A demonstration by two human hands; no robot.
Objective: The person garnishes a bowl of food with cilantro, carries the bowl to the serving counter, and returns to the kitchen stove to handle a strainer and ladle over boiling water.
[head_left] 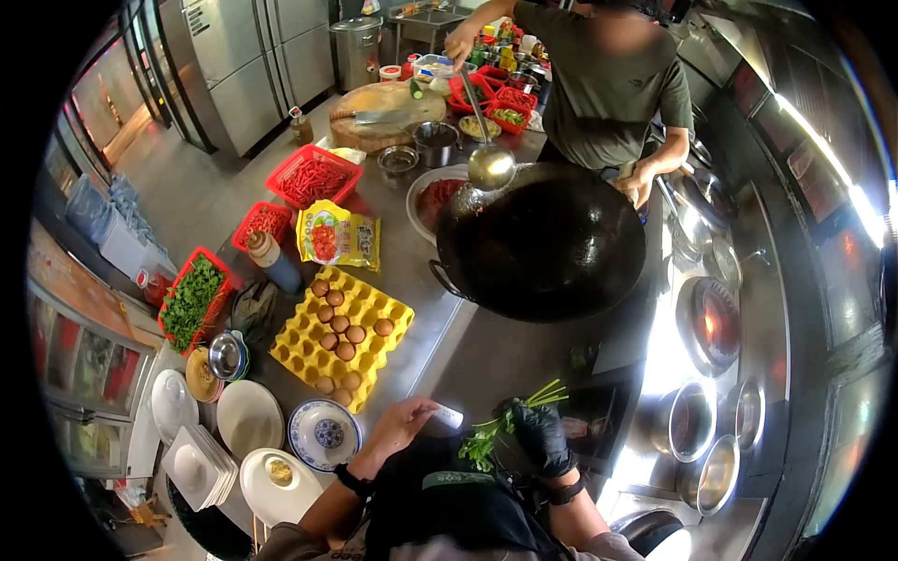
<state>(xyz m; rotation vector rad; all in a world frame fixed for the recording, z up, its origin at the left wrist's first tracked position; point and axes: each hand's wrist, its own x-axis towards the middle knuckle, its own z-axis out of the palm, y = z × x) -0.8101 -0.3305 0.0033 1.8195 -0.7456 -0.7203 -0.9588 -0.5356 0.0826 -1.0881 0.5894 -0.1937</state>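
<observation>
My right hand (543, 438), in a black glove, is closed around a small bunch of leafy green herbs (479, 447). Pale green stems stick out past the fingers at the upper right, and the leaves hang toward my apron. Bare, with a dark band at the wrist, my left hand (402, 425) grips a short white object (447, 415) at its fingertips; its kind is unclear. Both hands are low in front of my body, a little apart. Beyond my left hand lies a yellow egg tray (388, 313) with several brown eggs.
Across the counter a person (608, 89) tilts a large black wok (543, 248) and holds a ladle (491, 168) over a bowl (418, 210). Plates (251, 416) and a blue-patterned bowl (325, 435) sit at left. Red baskets (313, 175) stand farther back; metal pots (690, 421) line the right.
</observation>
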